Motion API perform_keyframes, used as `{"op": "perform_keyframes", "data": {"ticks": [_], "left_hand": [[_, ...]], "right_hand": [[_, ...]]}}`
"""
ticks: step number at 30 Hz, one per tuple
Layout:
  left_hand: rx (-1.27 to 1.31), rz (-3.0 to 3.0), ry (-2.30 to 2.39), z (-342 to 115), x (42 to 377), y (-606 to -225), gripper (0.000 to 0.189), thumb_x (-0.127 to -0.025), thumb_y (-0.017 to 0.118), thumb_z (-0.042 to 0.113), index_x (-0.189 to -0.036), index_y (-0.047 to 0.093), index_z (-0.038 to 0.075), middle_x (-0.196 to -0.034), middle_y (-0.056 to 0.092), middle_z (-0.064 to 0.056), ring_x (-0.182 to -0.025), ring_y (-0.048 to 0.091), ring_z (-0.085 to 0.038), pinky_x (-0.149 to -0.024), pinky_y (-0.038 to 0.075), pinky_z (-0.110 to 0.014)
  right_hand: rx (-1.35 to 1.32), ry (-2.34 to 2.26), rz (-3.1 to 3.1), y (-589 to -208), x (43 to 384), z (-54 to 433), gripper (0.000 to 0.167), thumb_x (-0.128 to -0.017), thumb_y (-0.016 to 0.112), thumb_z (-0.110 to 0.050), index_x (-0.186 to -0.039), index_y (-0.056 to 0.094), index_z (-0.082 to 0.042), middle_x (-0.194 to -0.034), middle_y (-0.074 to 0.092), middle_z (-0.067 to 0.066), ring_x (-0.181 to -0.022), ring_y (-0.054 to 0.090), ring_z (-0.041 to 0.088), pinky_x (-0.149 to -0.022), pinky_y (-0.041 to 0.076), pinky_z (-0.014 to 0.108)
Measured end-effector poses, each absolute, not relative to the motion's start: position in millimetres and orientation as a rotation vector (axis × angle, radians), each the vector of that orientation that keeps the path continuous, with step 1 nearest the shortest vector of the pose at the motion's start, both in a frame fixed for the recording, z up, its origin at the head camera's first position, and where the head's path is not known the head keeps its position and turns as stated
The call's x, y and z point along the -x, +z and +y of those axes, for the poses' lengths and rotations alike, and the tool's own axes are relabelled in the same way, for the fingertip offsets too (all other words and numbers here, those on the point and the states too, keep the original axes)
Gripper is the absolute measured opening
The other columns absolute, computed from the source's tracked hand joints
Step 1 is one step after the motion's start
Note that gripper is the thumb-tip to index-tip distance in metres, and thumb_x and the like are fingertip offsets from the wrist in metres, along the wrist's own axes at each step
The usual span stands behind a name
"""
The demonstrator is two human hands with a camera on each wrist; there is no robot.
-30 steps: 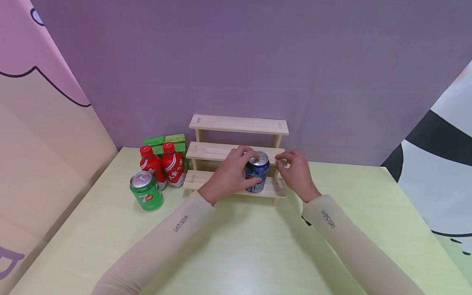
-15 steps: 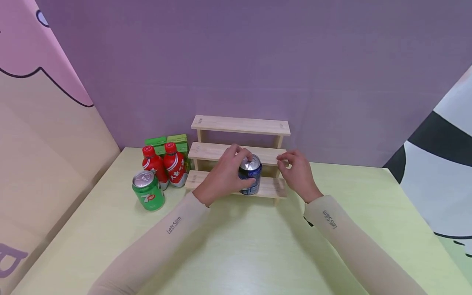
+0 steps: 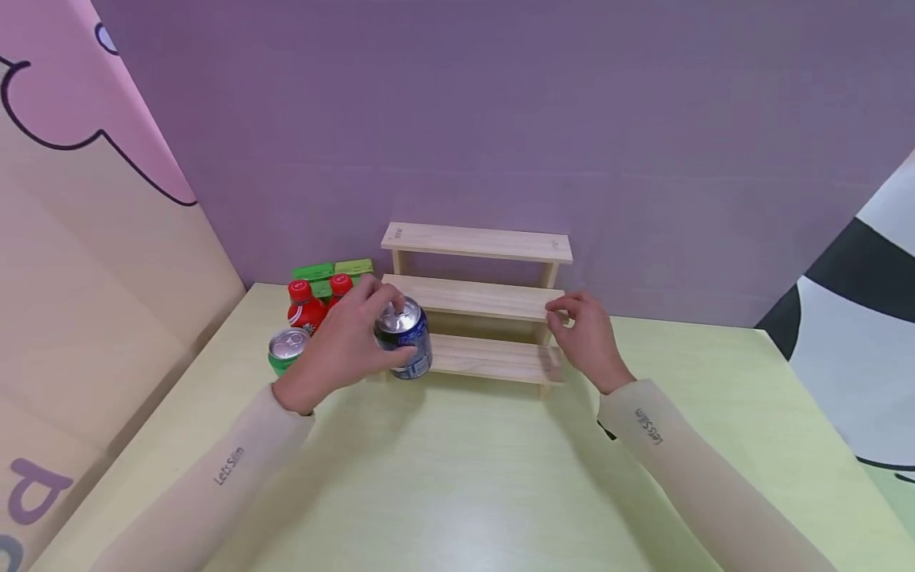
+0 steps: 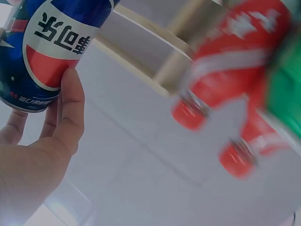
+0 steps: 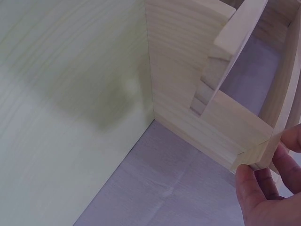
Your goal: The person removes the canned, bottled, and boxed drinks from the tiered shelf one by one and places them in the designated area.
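Observation:
My left hand [image 3: 339,342] grips a blue Pepsi can [image 3: 420,349] from its left side, fingers over the silver top and thumb low on the front. The can is upright in front of the left end of the lowest shelf; its red, white and blue label [image 4: 56,40] faces the left wrist view. Three tiers make up the pale wooden stepped rack [image 3: 479,295]. At the right end of its middle board, my right hand [image 3: 586,342] pinches the corner between thumb and fingers, as the right wrist view also shows with the board end [image 5: 263,155].
Left of the rack stand two red-capped bottles [image 3: 302,310], partly behind my left hand. A green can [image 3: 289,346] is in front of them, green boxes [image 3: 313,272] behind. A purple wall [image 3: 500,119] rises behind the pale table [image 3: 486,477].
My left hand has carried the Pepsi can left, from the right part of the lowest shelf past its left end. My right hand stays at the middle board. The view has shifted slightly.

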State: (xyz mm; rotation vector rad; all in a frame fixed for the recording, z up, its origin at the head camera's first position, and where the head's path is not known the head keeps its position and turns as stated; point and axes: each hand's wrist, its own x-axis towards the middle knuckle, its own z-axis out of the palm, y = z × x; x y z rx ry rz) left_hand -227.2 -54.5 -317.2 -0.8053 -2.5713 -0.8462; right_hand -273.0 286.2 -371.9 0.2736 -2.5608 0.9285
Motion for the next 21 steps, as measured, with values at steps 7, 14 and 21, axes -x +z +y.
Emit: {"op": "perform_keyframes", "data": {"ticks": [7,14,21], "left_hand": [[0.744,-2.534,-0.749,-96.1,222.2,-320.7,0.049,-0.066,0.086,0.024,-0.104,0.058,0.011,-0.098,0.046,-0.004,-0.085,0.054,-0.02,-0.065,0.051,-0.035],[0.693,-2.547,-0.715,-113.5,230.2,-335.4,0.046,-0.067,0.085,0.02,-0.104,0.06,0.009,-0.102,0.049,-0.006,-0.088,0.054,-0.023,-0.067,0.05,-0.038],[0.626,-2.555,-0.676,-118.5,236.7,-345.0,0.048,-0.067,0.085,0.018,-0.107,0.06,0.006,-0.103,0.051,-0.011,-0.099,0.046,-0.027,-0.071,0.05,-0.043]], "right_hand": [[-0.278,0.93,-2.56,-372.3,274.2,288.3,0.017,-0.089,0.059,-0.005,-0.1,0.069,0.003,-0.101,0.054,0.019,-0.089,0.05,0.034,-0.077,0.04,0.044],[-0.286,0.912,-2.537,-371.7,272.7,291.4,0.015,-0.088,0.061,-0.003,-0.098,0.069,0.004,-0.101,0.055,0.02,-0.091,0.052,0.036,-0.08,0.042,0.048],[-0.282,0.908,-2.54,-372.7,273.2,292.4,0.015,-0.088,0.061,-0.003,-0.099,0.069,0.004,-0.102,0.055,0.02,-0.091,0.051,0.035,-0.08,0.041,0.047]]}}
